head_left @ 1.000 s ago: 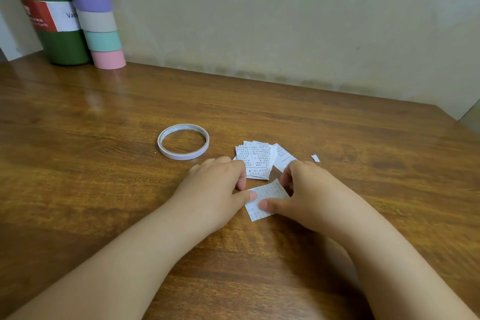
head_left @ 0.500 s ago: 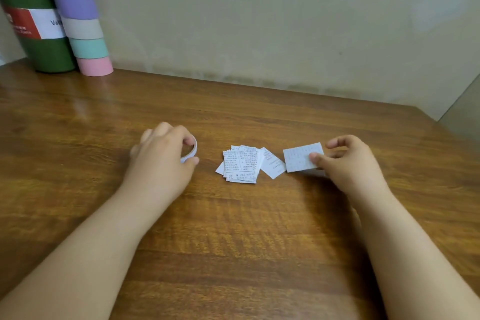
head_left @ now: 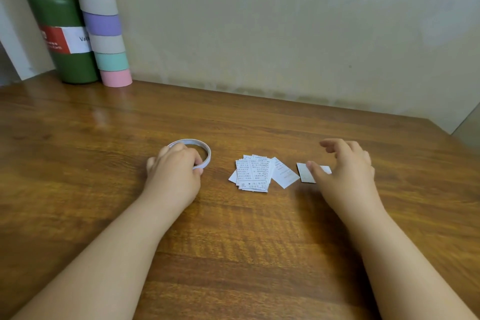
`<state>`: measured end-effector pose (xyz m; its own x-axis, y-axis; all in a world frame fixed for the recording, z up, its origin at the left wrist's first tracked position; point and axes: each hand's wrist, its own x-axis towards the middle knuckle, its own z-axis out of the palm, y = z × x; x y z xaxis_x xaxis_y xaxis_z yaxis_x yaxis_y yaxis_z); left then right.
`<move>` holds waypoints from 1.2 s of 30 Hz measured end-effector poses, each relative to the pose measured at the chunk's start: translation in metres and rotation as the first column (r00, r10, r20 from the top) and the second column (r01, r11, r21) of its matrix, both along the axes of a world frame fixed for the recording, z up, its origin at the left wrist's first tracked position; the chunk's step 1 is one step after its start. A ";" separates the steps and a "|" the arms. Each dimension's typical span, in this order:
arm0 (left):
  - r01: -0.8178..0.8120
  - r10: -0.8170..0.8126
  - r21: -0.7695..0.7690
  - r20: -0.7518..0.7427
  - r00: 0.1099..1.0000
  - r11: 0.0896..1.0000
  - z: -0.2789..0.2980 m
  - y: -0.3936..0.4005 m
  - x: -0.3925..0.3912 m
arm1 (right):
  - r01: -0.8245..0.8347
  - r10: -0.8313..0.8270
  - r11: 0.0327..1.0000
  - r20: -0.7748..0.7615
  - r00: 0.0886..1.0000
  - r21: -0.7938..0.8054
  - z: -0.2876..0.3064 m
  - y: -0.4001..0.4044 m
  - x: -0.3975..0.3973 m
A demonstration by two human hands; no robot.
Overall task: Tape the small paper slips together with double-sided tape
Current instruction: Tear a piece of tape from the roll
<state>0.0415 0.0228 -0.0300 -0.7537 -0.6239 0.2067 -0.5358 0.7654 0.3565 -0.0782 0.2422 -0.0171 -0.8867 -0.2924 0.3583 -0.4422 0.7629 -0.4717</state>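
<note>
While both your forearms reach forward over the wooden bench (head_left: 259, 254), your left hand (head_left: 174, 173) is curled over the near-left part of the tape ring (head_left: 205, 149), knuckles up, with the fingers bent down across the rim and the thumb pressed against its outer edge on the near-right side. That hand has closed on the ring, which lies flat on the bench. Your right hand (head_left: 345, 171) is held palm down with the fingers spread and loosely bent, the index finger raised and pointing left. Its thumb tip rests on a single paper slip (head_left: 305, 176) lying flat on the bench; the other fingers are clear of it, so the hand is open and grips nothing. Between your two hands sits the pile of slips (head_left: 253, 173), small printed sheets fanned one over another, with one slip (head_left: 284, 174) skewed off the right side of the pile. The single slip under your thumb lies just right of that, apart from it. At the far left, against the wall, stand a green bottle (head_left: 67, 41) and a striped tube (head_left: 104, 26), touching each other.
</note>
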 end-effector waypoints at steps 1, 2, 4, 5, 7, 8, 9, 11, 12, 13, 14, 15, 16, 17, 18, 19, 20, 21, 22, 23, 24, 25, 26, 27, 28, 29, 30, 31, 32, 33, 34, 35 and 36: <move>-0.005 0.005 -0.011 -0.011 1.000 1.000 0.001 0.001 0.000 | -0.048 0.047 0.999 -0.018 0.999 -0.026 0.000 -0.002 0.003; -0.011 0.010 -0.023 -0.025 1.000 1.000 0.002 0.002 0.001 | -0.095 0.094 0.994 -0.025 0.995 -0.057 0.000 -0.005 0.005; -0.006 0.003 -0.035 -0.094 0.996 0.999 0.005 0.006 0.001 | -0.185 0.181 0.978 -0.043 0.982 -0.101 0.001 -0.010 0.011; 0.011 -0.014 -0.024 -0.160 0.987 1.000 0.007 0.008 0.002 | -0.230 0.224 0.966 -0.063 0.973 -0.117 0.001 -0.013 0.014; 0.089 -0.048 0.117 -0.320 0.946 0.989 0.012 0.015 0.004 | -0.318 0.305 0.935 -0.098 0.947 -0.158 0.001 -0.018 0.021; 0.169 -0.059 0.242 -0.405 0.912 0.955 0.015 0.019 0.006 | -0.358 0.343 0.917 -0.107 0.933 -0.178 0.002 -0.020 0.026; 0.271 -0.065 0.375 -0.477 0.876 0.887 0.018 0.023 0.007 | -0.394 0.377 0.897 -0.115 0.919 -0.200 0.002 -0.022 0.031; 0.462 -0.074 0.553 -0.583 0.809 0.694 0.024 0.033 0.011 | -0.451 0.426 0.858 -0.153 0.892 -0.246 0.004 -0.026 0.039; 0.526 -0.082 0.588 -0.616 0.784 0.614 0.026 0.037 0.012 | -0.476 0.437 0.840 -0.193 0.878 -0.262 0.006 -0.027 0.043; 0.572 -0.087 0.603 -0.642 0.762 0.557 0.028 0.041 0.013 | -0.495 0.440 0.825 -0.240 0.865 -0.272 0.007 -0.029 0.045; 0.603 -0.090 0.607 -0.663 0.743 0.518 0.029 0.044 0.014 | -0.510 0.437 0.814 -0.284 0.853 -0.279 0.009 -0.029 0.047; 0.624 -0.088 0.609 -0.678 0.730 0.489 0.031 0.047 0.015 | -0.521 0.432 0.805 -0.321 0.843 -0.284 0.010 -0.030 0.048; 0.637 -0.083 0.611 -0.688 0.721 0.470 0.032 0.050 0.016 | -0.530 0.427 0.797 -0.349 0.834 -0.290 0.011 -0.030 0.050; 0.645 -0.077 0.614 -0.695 0.715 0.455 0.033 0.052 0.017 | -0.536 0.422 0.791 -0.371 0.827 -0.296 0.012 -0.030 0.051; 0.654 -0.073 0.613 -0.702 0.708 0.444 0.034 0.053 0.018 | -0.540 0.416 0.788 -0.391 0.821 -0.296 0.012 -0.031 0.052; 0.663 -0.071 0.611 -0.710 0.701 0.433 0.035 0.054 0.018 | -0.542 0.409 0.790 -0.412 0.815 -0.287 0.013 -0.031 0.054; 0.672 -0.070 0.606 -0.719 0.692 0.425 0.035 0.055 0.019 | -0.542 0.404 0.794 -0.428 0.809 -0.275 0.013 -0.031 0.055; 0.681 -0.070 0.602 -0.726 0.684 0.417 0.036 0.055 0.019 | -0.543 0.403 0.798 -0.437 0.804 -0.263 0.012 -0.031 0.056; 0.688 -0.070 0.599 -0.731 0.678 0.409 0.036 0.055 0.020 | -0.545 0.407 0.800 -0.442 0.799 -0.251 0.012 -0.030 0.056; 0.693 -0.070 0.600 -0.734 0.676 0.400 0.037 0.055 0.020 | -0.551 0.412 0.801 -0.452 0.791 -0.233 0.012 -0.030 0.057; 0.697 -0.071 0.601 -0.735 0.674 0.391 0.037 0.055 0.021 | -0.554 0.415 0.804 -0.467 0.781 -0.213 0.012 -0.030 0.057; 0.700 -0.077 0.603 -0.734 0.675 0.382 0.038 0.055 0.021 | -0.552 0.409 0.810 -0.483 0.774 -0.198 0.012 -0.030 0.057; 0.705 -0.089 0.603 -0.733 0.675 0.374 0.039 0.055 0.022 | -0.544 0.397 0.816 -0.495 0.773 -0.196 0.012 -0.030 0.057; 0.710 -0.109 0.602 -0.730 0.675 0.365 0.040 0.056 0.023 | -0.534 0.382 0.820 -0.499 0.778 -0.206 0.012 -0.030 0.056; 0.718 -0.136 0.602 -0.726 0.674 0.350 0.041 0.056 0.024 | -0.526 0.369 0.821 -0.497 0.785 -0.221 0.013 -0.030 0.056; 0.725 -0.166 0.604 -0.719 0.675 0.331 0.041 0.057 0.025 | -0.518 0.358 0.822 -0.492 0.794 -0.238 0.013 -0.030 0.056; 0.729 -0.190 0.607 -0.713 0.675 0.315 0.041 0.057 0.025 | -0.512 0.350 0.821 -0.486 0.801 -0.252 0.013 -0.030 0.055; 0.731 -0.202 0.610 -0.709 0.676 0.308 0.041 0.058 0.025 | -0.507 0.346 0.821 -0.479 0.807 -0.262 0.013 -0.030 0.055; 0.731 -0.200 0.609 -0.710 0.675 0.307 0.040 0.058 0.025 | -0.505 0.344 0.820 -0.473 0.811 -0.270 0.013 -0.030 0.054; 0.731 -0.190 0.607 -0.714 0.674 0.310 0.040 0.058 0.025 | -0.506 0.345 0.818 -0.468 0.814 -0.276 0.013 -0.030 0.054; 0.732 -0.174 0.605 -0.721 0.671 0.315 0.040 0.058 0.025 | -0.508 0.348 0.815 -0.463 0.815 -0.281 0.013 -0.030 0.054; 0.731 -0.158 0.601 -0.727 0.668 0.324 0.039 0.058 0.025 | -0.512 0.353 0.810 -0.459 0.815 -0.287 0.013 -0.030 0.055; 0.730 -0.142 0.597 -0.734 0.664 0.332 0.039 0.058 0.024 | -0.519 0.359 0.803 -0.459 0.813 -0.291 0.014 -0.030 0.055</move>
<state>0.0659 0.0805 0.0092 -0.9235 -0.2928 0.2479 0.2598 -0.0019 0.9657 -0.0228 0.2125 -0.0034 -0.4742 -0.3829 0.7928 -0.8801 0.2299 -0.4154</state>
